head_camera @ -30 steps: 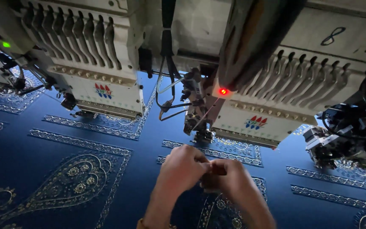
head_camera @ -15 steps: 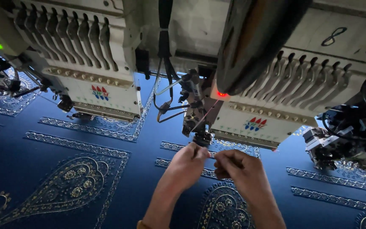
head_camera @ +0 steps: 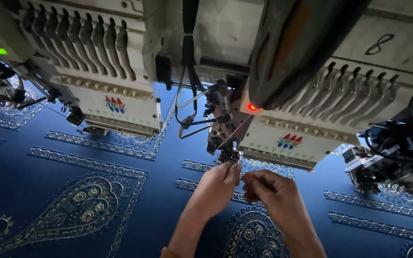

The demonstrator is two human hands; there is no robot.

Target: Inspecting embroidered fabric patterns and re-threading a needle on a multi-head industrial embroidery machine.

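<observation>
The left hand (head_camera: 216, 184) reaches up with its fingertips pinched together right under the needle part (head_camera: 228, 155) of the embroidery machine, touching or almost touching the small metal foot there. What it pinches is too fine to make out for sure; a thin pale thread (head_camera: 233, 131) runs slanting up from the needle part toward the red light (head_camera: 252, 107), and the grip seems closed on its lower end. The right hand (head_camera: 271, 191) sits just beside the left hand, a little lower, its fingers curled and thumb pressed to forefinger; whether it holds the same thread cannot be told.

Above the needle part hangs the right sewing head (head_camera: 307, 119), cream-coloured, with a row of slotted levers along its front and a small coloured badge. A dark rounded cover (head_camera: 292, 43) juts out over it. Black cables (head_camera: 187, 71) drop down to the left of the needle part. Further left is a second sewing head (head_camera: 106, 81) of the same kind, and beyond it a green light (head_camera: 2, 51).

Below everything, the dark blue cloth (head_camera: 48, 191) lies stretched flat, stitched with pale borders and a paisley figure to the left of the hands.
</observation>
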